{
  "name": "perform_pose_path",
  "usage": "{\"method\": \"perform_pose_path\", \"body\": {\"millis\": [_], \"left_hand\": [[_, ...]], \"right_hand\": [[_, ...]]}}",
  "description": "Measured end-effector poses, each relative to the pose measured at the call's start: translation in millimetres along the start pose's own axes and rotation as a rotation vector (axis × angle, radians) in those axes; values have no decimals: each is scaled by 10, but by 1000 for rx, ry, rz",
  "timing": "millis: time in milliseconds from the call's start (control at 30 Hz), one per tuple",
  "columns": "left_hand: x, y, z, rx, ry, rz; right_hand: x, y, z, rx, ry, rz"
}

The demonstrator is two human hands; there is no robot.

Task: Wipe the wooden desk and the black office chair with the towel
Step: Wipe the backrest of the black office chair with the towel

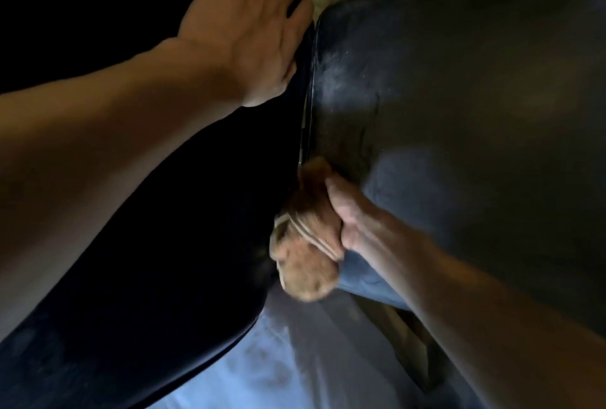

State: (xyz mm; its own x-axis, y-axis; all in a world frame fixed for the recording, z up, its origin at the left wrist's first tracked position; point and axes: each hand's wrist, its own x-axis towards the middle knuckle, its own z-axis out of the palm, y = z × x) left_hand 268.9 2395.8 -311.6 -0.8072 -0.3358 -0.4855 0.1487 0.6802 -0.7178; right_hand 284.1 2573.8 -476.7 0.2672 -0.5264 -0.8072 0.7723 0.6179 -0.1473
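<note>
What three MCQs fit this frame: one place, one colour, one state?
1. Where is the towel?
A) at the seam between the black chair's two cushions
B) on the floor
C) over the left forearm

2. Towel colour?
A) white
B) brown
C) green

3. The left hand is:
A) a fist
B) flat, fingers spread, on the chair
C) pinching the towel

Answers: 1 A, the bunched towel sits against the seam. 2 B, it shows brown with pale stripes. 3 B, straight fingers lie on the cushion, while the right hand grips the towel.
</note>
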Motion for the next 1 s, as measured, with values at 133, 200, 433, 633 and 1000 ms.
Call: {"method": "perform_pose_path", "body": {"millis": [133, 200, 433, 633, 1000], "left_hand": [[-23, 29, -115, -3, -91, -57], [28, 4, -124, -42, -149, -59], [65, -26, -110, -141, -105, -116], [67, -39, -80, -150, -89, -80], [3, 9, -88, -103, -194, -93]], "right_hand": [[300, -547, 232, -205, 44, 30], [214, -866, 337, -259, 60, 17], [140, -2278, 458, -340, 164, -469], [318, -2332, 495, -585, 135, -493], [-108, -412, 224, -564, 10, -100]]}}
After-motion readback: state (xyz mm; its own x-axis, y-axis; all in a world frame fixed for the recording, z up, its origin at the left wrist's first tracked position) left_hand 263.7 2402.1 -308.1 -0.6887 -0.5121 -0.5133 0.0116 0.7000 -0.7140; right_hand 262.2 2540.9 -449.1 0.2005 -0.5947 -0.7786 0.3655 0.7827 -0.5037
